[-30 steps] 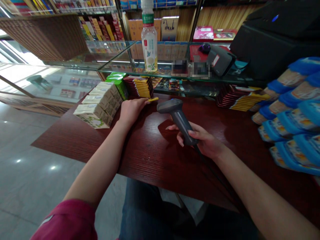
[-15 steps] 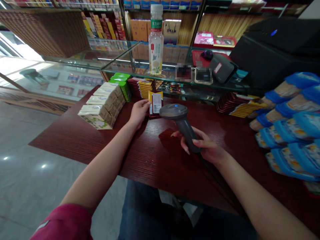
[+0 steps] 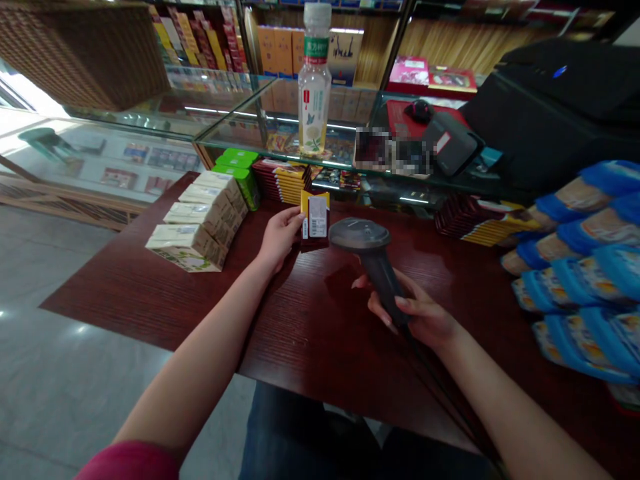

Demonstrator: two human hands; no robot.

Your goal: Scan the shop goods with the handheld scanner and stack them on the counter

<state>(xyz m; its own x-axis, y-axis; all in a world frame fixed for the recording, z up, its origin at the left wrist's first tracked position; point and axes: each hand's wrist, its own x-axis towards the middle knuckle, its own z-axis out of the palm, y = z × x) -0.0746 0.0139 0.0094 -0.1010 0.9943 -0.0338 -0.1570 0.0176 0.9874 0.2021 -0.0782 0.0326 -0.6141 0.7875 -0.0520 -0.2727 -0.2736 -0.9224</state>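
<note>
My left hand (image 3: 281, 238) pinches the left edge of a small yellow and dark red packet (image 3: 316, 217), held up over the desk with its white barcode label facing me. My right hand (image 3: 417, 303) is closed around the handle of a dark grey barcode scanner (image 3: 361, 237). The scanner's head is just right of the packet, with a small gap between them. A cable runs down from its handle towards me. Behind the packet, a row of similar yellow and dark red packets (image 3: 283, 180) stands against the glass counter.
Cream cartons (image 3: 185, 243) and green packs (image 3: 239, 167) line the desk's left side. A bottle (image 3: 314, 87) stands on the glass counter (image 3: 240, 127). More dark red packets (image 3: 475, 217) and blue-lidded tubs (image 3: 575, 280) are at right. A black monitor-like device (image 3: 545, 113) stands behind them.
The scanner has shifted slightly right and down in view, widening the gap to the packet. Its small blue light no longer shows. The view has tilted a little; both grips stay the same.
</note>
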